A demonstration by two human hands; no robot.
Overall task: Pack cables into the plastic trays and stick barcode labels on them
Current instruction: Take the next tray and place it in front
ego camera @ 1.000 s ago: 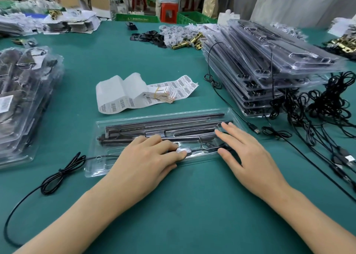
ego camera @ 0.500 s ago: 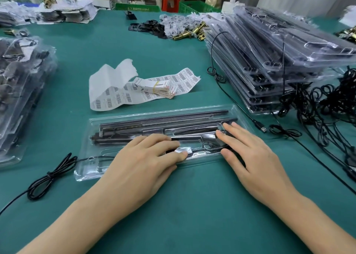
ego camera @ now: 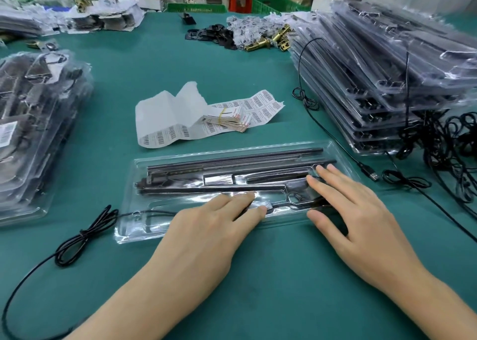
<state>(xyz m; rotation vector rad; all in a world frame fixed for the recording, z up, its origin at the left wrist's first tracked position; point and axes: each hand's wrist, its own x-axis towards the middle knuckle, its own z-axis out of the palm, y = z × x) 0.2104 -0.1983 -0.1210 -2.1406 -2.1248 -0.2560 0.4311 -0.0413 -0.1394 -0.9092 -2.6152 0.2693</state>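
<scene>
Nothing's shifted — left hand [ego camera: 206, 227] and right hand [ego camera: 346, 205] still press flat, gripping nothing, seating the cable [ego camera: 82, 233] in the blister tray [ego camera: 134, 226]; next, probably, tucking in its loose coil.

Left hand [ego camera: 214, 226]: bare, nothing worn.
Right hand [ego camera: 353, 210]: bare as well.
Fingers [ego camera: 333, 182]: slim, with short, plain nails.
Forearms [ego camera: 129, 301]: bare to the edge at 7 and 4 o'clock.

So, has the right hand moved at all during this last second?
No. The right hand rests on the same right end of the plastic tray, which sits unchanged below the label sheet; only the camera shifted.
</scene>
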